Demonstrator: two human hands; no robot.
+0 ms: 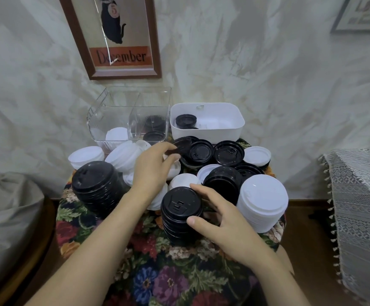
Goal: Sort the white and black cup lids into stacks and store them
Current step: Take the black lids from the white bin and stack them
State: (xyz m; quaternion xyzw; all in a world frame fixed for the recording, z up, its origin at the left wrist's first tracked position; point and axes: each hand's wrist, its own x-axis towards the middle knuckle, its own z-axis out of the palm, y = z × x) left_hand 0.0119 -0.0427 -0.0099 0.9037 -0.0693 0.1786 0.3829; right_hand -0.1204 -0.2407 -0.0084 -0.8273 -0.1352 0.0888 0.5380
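The left hand (152, 166) pinches a loose black lid (183, 143) at the far middle of the bench (168, 272) while the right hand (221, 221) curls round the near black stack (177, 219), so the lid should travel level and seat squarely on top, the stack held steady.

Faintly glossy plastic in the black lid stack (180, 208) at centre; smooth, shiny plastic in the white lid stack (262, 202) right of it. Clear plastic for the box (104, 115), upper middle — matt white for the tub (206, 132) beside. Woven floral cloth (168, 281) underneath.
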